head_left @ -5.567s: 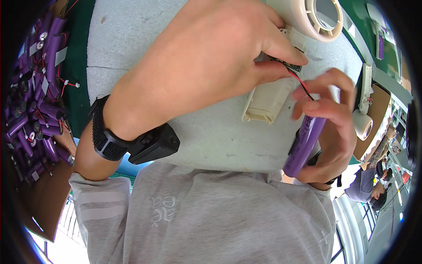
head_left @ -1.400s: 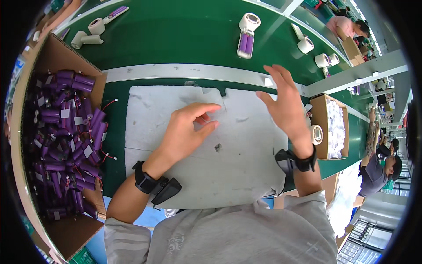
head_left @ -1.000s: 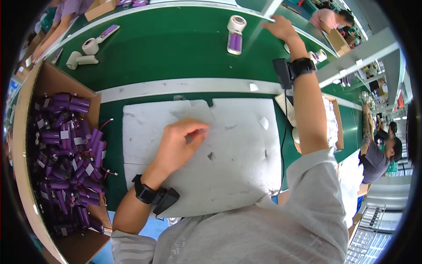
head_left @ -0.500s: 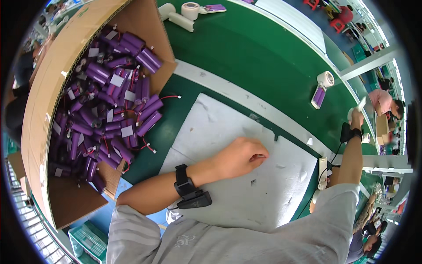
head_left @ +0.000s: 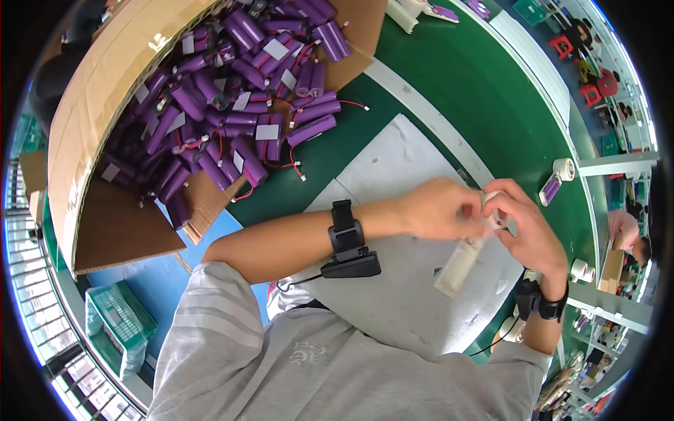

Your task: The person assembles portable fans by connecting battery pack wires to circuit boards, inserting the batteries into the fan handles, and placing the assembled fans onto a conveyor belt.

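Over the white foam sheet, my two hands meet at a white plastic housing with a round head and a long pale handle, slightly blurred. My right hand has its fingers curled round the head. My left hand is closed, its fingertips pressed against the head from the left; what else they may pinch is hidden. The handle slants down and to the left below the hands, above the foam. On the left, a cardboard box lies open with many purple battery packs carrying red-and-black leads.
Across a pale rail, the green belt carries another white housing with a purple pack. More white parts lie at the far end. A green crate stands on the floor at lower left. Other people sit at the far right.
My right hand has come back from the far right with the white housing and met my left hand over the foam. The view has shifted, so the box appears further up and right.
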{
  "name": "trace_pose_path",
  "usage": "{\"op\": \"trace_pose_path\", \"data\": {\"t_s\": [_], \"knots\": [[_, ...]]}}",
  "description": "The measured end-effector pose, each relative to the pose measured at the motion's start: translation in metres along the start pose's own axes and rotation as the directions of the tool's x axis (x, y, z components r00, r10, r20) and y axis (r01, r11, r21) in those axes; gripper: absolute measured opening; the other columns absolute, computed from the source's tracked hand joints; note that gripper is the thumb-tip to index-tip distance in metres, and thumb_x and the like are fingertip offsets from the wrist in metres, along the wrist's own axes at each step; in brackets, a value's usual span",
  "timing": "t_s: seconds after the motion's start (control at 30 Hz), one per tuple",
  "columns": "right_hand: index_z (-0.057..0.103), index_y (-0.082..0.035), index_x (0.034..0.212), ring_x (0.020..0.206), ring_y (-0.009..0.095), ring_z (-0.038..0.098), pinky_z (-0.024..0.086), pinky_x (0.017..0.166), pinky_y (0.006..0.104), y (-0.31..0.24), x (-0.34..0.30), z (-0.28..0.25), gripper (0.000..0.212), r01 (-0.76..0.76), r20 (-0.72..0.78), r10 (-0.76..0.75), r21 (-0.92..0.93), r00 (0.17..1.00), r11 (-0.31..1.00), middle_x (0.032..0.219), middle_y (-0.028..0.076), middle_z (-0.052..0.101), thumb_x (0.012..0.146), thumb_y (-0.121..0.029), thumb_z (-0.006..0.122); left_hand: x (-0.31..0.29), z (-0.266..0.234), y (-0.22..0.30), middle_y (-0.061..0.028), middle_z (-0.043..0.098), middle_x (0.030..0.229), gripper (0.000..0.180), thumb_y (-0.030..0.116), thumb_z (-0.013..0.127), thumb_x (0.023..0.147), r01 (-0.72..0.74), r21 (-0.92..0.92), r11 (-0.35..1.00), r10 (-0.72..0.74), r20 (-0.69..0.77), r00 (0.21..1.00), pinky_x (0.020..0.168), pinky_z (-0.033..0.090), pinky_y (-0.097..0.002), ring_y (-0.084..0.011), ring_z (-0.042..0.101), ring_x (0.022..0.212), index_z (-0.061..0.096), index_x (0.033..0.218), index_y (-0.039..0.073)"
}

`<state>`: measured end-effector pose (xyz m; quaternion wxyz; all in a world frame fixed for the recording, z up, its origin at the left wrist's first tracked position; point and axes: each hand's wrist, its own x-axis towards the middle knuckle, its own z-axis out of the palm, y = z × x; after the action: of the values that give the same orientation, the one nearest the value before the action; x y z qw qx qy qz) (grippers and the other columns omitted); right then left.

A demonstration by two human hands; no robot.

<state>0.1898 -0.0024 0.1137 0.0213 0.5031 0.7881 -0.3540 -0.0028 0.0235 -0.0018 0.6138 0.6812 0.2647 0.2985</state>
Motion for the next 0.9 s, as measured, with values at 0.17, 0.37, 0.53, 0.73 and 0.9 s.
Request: {"op": "trace_pose_path", "data": {"t_s": [0.17, 0.37, 0.53, 0.73, 0.9], "knots": [[0.058, -0.004, 0.105, 0.098, 0.019, 0.055, 0.045, 0.088, 0.0305, -0.028, 0.017, -0.012, 0.035, 0.101, -0.149, -0.089, 0.081, 0.985, 0.992, 0.117, 0.008, 0.054, 0.072, 0.002, 0.066, -0.012, 0.011, -0.005, -0.0085, 0.064, 0.079, 0.026, 0.027, 0.071, 0.079, -0.292, 0.381, 0.877, 0.219, 0.224, 0.95, 0.065, 0.05, -0.0388, -0.026, 0.063, 0.073, 0.061, 0.091, 0.006], [0.058, -0.005, 0.116, 0.095, 0.025, 0.058, 0.048, 0.086, 0.0343, -0.094, 0.136, 0.003, 0.039, 0.475, 0.075, -0.469, -0.155, 0.88, 0.866, 0.11, 0.012, 0.061, 0.078, -0.005, 0.066, -0.007, 0.006, -0.002, -0.0097, 0.067, 0.079, 0.017, 0.02, 0.069, 0.075, -0.313, 0.475, 0.823, 0.17, 0.321, 0.932, 0.069, 0.05, -0.0431, -0.0304, 0.066, 0.081, 0.066, 0.089, 0.01], [0.059, -0.005, 0.117, 0.1, 0.033, 0.059, 0.049, 0.088, 0.0407, -0.106, 0.233, 0.027, 0.041, 0.588, -0.005, -0.685, -0.51, 0.728, 0.628, 0.11, 0.014, 0.06, 0.077, -0.001, 0.066, -0.007, 0.012, -0.011, -0.0128, 0.065, 0.076, 0.01, 0.014, 0.066, 0.074, -0.375, 0.352, 0.857, 0.305, 0.239, 0.922, 0.066, 0.05, -0.0424, -0.0318, 0.064, 0.078, 0.065, 0.082, 0.008], [0.063, -0.005, 0.111, 0.096, 0.031, 0.061, 0.051, 0.084, 0.0385, -0.108, 0.258, 0.031, 0.035, 0.592, 0.055, -0.665, -0.513, 0.745, 0.622, 0.105, 0.013, 0.061, 0.077, 0.003, 0.064, -0.006, 0.012, -0.014, -0.0125, 0.065, 0.074, 0.007, 0.011, 0.063, 0.073, -0.391, 0.402, 0.828, 0.318, 0.238, 0.918, 0.066, 0.049, -0.044, -0.0325, 0.064, 0.076, 0.066, 0.079, 0.009], [0.065, -0.003, 0.108, 0.08, 0.015, 0.064, 0.052, 0.07, 0.0281, -0.092, 0.217, 0.003, 0.023, 0.368, -0.211, -0.36, -0.003, 0.909, 0.93, 0.095, 0.008, 0.068, 0.085, -0.001, 0.064, -0.008, 0.017, -0.02, -0.0123, 0.066, 0.076, 0.008, 0.009, 0.062, 0.073, -0.399, 0.344, 0.85, 0.343, 0.213, 0.915, 0.067, 0.049, -0.0434, -0.0327, 0.064, 0.076, 0.066, 0.079, 0.009]]}}
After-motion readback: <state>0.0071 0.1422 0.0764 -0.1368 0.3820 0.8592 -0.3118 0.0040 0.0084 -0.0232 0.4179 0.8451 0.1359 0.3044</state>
